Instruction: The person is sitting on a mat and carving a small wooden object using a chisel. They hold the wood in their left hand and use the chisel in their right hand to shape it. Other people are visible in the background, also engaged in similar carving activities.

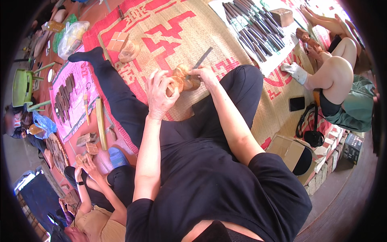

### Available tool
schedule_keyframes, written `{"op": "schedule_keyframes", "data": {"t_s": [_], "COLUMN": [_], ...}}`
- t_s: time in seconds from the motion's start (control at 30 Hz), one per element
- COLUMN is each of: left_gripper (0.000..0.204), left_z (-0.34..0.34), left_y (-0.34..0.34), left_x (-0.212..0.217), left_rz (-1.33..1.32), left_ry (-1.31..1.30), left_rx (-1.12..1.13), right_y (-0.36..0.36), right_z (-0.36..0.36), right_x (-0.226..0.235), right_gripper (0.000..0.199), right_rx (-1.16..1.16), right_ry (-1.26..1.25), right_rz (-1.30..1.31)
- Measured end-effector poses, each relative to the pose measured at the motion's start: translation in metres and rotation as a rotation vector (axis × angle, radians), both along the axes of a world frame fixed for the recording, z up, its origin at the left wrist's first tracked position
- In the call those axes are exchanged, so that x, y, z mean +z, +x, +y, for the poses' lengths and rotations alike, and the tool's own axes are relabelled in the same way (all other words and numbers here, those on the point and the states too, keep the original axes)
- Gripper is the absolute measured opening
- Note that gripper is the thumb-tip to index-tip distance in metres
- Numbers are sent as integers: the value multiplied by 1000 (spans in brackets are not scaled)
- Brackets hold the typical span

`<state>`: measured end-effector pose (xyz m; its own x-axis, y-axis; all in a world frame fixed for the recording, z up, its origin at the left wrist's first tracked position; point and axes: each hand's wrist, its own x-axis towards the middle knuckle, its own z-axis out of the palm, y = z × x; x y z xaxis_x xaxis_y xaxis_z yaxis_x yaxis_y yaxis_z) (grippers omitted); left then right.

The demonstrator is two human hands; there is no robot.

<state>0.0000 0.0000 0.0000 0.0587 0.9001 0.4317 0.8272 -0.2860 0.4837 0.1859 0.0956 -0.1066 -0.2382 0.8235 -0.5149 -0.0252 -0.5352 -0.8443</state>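
In front of my lap is a pale orange-brown wooden carving [183,80] with rounded, carved shapes. The fingers of my left hand [159,93] wrap round its left end. My right hand [204,76] is closed at the carving's right side, gripping a flat grey metal tool [202,57]. The tool slants up and away to the right; I cannot tell whether it is a file or a chisel. My palm hides the rest of it.
A patterned straw mat [217,36] lies under me, with a wood block [118,41] and carved piece [129,51]. Dark hand tools [254,32] lie far right; more [66,99] sit on a pink sheet at left. Co-workers on both sides hold wood pieces. A phone [297,104] lies right.
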Motion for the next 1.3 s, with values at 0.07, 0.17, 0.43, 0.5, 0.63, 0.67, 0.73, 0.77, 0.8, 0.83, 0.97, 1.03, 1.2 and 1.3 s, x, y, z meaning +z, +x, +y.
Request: {"op": "schedule_keyframes", "data": {"t_s": [0.07, 0.17, 0.43, 0.5, 0.63, 0.67, 0.73, 0.77, 0.8, 0.83, 0.97, 1.03, 1.2, 1.3], "left_gripper": [25, 25, 25, 25, 24, 24, 24, 24, 24, 24, 25, 24, 24, 25], "left_z": [0, 0, 1, 1, 0, 0, -1, -1, 0, 0, -1, -1, -1, -2], "left_y": [0, 1, 4, 3, 2, 3, 3, 3, 3, 3, 1, 2, 2, 1], "left_x": [-1, 0, 1, 0, 0, 1, 1, 1, 0, -1, -1, 0, 1, 0], "left_rz": [-4, -17, -6, -5, -12, -13, -12, -11, -8, -5, -19, -22, -10, -12], "left_ry": [7, 4, -3, 0, -4, -5, -5, -5, 2, 9, 6, 3, 0, -6], "left_rx": [5, -1, -5, -1, 13, 15, 12, 10, 8, 7, 14, 15, 17, 19], "right_y": [0, 5, 8, 8, 5, 5, 3, 3, 4, 6, 5, 3, 5, 4], "right_z": [0, 2, 0, 2, 1, 0, -3, -4, -3, -1, 0, -1, -1, -3], "right_x": [9, 6, 1, 1, 8, 8, 13, 14, 12, 8, 6, 7, 6, 15], "right_gripper": [23, 21, 20, 19, 15, 14, 14, 14, 15, 16, 15, 15, 19, 25], "right_rx": [-157, -211, -107, -157, -51, -14, -20, -24, -68, -112, -115, -119, -192, -181], "right_ry": [-47, -49, -59, -87, -36, -15, -20, -23, -57, -92, -92, -45, -48, -13], "right_rz": [55, 129, 47, 99, 48, 22, -5, -19, 20, 60, 79, 87, 126, 150]}}
